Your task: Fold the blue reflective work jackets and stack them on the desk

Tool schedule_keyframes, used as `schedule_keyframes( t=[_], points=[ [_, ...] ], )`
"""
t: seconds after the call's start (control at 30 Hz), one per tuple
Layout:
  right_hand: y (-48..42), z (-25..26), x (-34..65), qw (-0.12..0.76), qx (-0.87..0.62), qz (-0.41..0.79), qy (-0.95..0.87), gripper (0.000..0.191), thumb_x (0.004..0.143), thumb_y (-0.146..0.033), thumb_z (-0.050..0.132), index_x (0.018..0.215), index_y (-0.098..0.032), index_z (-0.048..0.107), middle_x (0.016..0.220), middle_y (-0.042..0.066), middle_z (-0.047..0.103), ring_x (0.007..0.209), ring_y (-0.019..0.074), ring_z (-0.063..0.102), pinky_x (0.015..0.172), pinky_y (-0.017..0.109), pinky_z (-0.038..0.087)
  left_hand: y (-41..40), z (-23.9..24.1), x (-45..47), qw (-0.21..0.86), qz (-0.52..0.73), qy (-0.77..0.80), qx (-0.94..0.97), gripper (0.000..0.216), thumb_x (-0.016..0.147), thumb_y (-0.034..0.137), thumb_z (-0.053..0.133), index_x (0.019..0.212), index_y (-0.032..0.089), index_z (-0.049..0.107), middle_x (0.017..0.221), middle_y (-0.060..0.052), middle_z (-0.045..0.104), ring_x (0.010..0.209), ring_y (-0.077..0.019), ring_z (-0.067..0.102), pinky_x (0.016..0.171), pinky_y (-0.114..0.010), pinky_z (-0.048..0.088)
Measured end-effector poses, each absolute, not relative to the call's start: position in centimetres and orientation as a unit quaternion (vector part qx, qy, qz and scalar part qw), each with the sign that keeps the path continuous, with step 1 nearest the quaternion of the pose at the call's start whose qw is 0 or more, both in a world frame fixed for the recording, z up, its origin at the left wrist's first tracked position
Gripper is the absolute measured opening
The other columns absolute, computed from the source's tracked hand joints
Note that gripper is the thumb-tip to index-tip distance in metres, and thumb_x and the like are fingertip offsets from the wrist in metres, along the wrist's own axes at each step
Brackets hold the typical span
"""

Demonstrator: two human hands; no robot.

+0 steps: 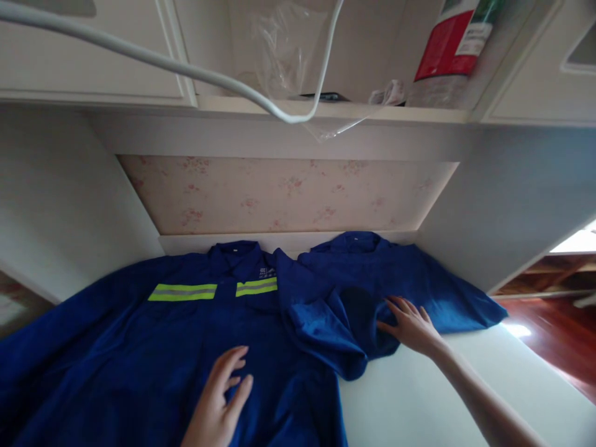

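Observation:
A blue work jacket with yellow-green reflective stripes lies spread flat on a white surface, collar toward the wall. My left hand rests open on its lower front, fingers stretched out. To the right lies a second blue garment, partly folded, with its sleeve overlapping the jacket. My right hand lies flat and open on this second garment, fingers spread toward the left.
A floral back panel and white side walls close in the nook. Above, a shelf holds a clear plastic bag, a red-labelled bottle and a white cable. Red-brown wooden floor shows at right.

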State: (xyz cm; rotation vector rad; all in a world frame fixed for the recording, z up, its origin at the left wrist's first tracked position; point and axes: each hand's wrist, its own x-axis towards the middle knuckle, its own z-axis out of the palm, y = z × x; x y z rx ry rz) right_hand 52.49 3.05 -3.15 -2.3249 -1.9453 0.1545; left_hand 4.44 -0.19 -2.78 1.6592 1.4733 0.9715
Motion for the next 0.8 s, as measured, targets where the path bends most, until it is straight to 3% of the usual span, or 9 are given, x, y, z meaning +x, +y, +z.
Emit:
schedule_keyframes(
  t=[0.1, 0.2, 0.3, 0.4, 0.47, 0.53, 0.6, 0.7, 0.8],
  points=[
    [2.9, -2.2, 50.5, 0.094, -0.686, 0.173, -0.700, 0.042, 0.087, -0.058, 0.051, 0.090, -0.022, 0.071, 0.141, 0.013, 0.054, 0.138, 0.0335, 0.039, 0.116, 0.059, 0.018, 1.4, -3.2, 10.5, 0.363, 0.302, 0.516, 0.715, 0.057, 0.088, 0.045, 0.056, 0.140, 0.024, 0.046, 0.145, -0.013, 0.051, 0.128, -0.0269, 0.054, 0.102, -0.043, 0.052],
    [1.9, -0.3, 49.1, 0.134, -0.585, 0.384, -0.702, 0.033, 0.090, -0.044, 0.047, 0.095, -0.023, 0.072, 0.121, 0.008, 0.068, 0.122, 0.0282, 0.056, 0.109, 0.048, 0.037, 3.0, -3.3, 14.2, 0.340, 0.259, 0.491, 0.759, 0.071, 0.082, 0.041, 0.067, 0.145, 0.019, 0.040, 0.147, -0.016, 0.047, 0.137, -0.0302, 0.043, 0.113, -0.051, 0.038],
    [1.6, 1.3, 49.3, 0.100, -0.512, 0.496, -0.694, 0.031, 0.087, -0.023, 0.044, 0.095, -0.024, 0.073, 0.107, 0.005, 0.074, 0.104, 0.0247, 0.066, 0.098, 0.040, 0.047, 4.1, -3.5, 15.6, 0.339, 0.254, 0.473, 0.773, 0.061, 0.082, 0.032, 0.067, 0.139, 0.024, 0.050, 0.144, -0.013, 0.050, 0.136, -0.0294, 0.044, 0.115, -0.052, 0.035],
    [2.5, 0.8, 49.9, 0.087, -0.546, 0.377, -0.743, 0.038, 0.083, -0.014, 0.040, 0.096, -0.023, 0.075, 0.105, 0.009, 0.074, 0.106, 0.0252, 0.066, 0.098, 0.039, 0.047, 4.8, -3.4, 15.7, 0.392, 0.258, 0.457, 0.755, 0.045, 0.082, 0.022, 0.064, 0.126, 0.028, 0.062, 0.141, -0.009, 0.052, 0.132, -0.0269, 0.048, 0.115, -0.048, 0.035],
    [3.5, -1.1, 50.0, 0.105, -0.577, 0.241, -0.773, 0.039, 0.083, -0.019, 0.046, 0.114, -0.020, 0.071, 0.123, 0.014, 0.067, 0.122, 0.0288, 0.057, 0.105, 0.044, 0.042, 5.3, -3.1, 15.4, 0.447, 0.258, 0.437, 0.737, 0.040, 0.080, 0.015, 0.064, 0.117, 0.028, 0.069, 0.137, -0.007, 0.056, 0.129, -0.0255, 0.051, 0.114, -0.044, 0.037],
    [4.6, -3.8, 49.9, 0.106, -0.554, 0.136, -0.815, 0.054, 0.080, -0.027, 0.058, 0.132, -0.019, 0.060, 0.143, 0.017, 0.052, 0.135, 0.0342, 0.043, 0.112, 0.053, 0.033, 5.7, -2.8, 14.9, 0.492, 0.270, 0.422, 0.713, 0.036, 0.079, 0.012, 0.063, 0.111, 0.027, 0.072, 0.132, -0.007, 0.060, 0.125, -0.0249, 0.053, 0.111, -0.040, 0.039],
    [5.4, -6.5, 49.9, 0.098, -0.514, 0.073, -0.849, 0.065, 0.077, -0.034, 0.064, 0.140, -0.019, 0.053, 0.151, 0.018, 0.042, 0.139, 0.0384, 0.036, 0.113, 0.060, 0.027, 5.9, -2.6, 14.5, 0.518, 0.294, 0.418, 0.686, 0.032, 0.081, 0.014, 0.062, 0.108, 0.026, 0.073, 0.129, -0.007, 0.063, 0.123, -0.0250, 0.054, 0.109, -0.038, 0.040],
    [6.6, -8.9, 50.3, 0.133, -0.514, 0.046, -0.846, 0.057, 0.081, -0.033, 0.060, 0.136, -0.021, 0.056, 0.149, 0.016, 0.045, 0.138, 0.0369, 0.038, 0.113, 0.063, 0.024, 5.9, -2.5, 14.2, 0.536, 0.332, 0.424, 0.649, 0.024, 0.087, 0.023, 0.060, 0.107, 0.025, 0.073, 0.126, -0.007, 0.065, 0.119, -0.0257, 0.057, 0.103, -0.036, 0.043],
    [7.8, -9.2, 51.1, 0.217, -0.563, 0.122, -0.788, 0.033, 0.075, -0.028, 0.060, 0.106, -0.026, 0.073, 0.125, 0.011, 0.066, 0.126, 0.0359, 0.052, 0.112, 0.063, 0.028, 5.7, -2.7, 14.3, 0.558, 0.359, 0.427, 0.614, 0.022, 0.088, 0.028, 0.060, 0.107, 0.023, 0.072, 0.122, -0.007, 0.067, 0.113, -0.0264, 0.060, 0.097, -0.036, 0.046]
  ],
)
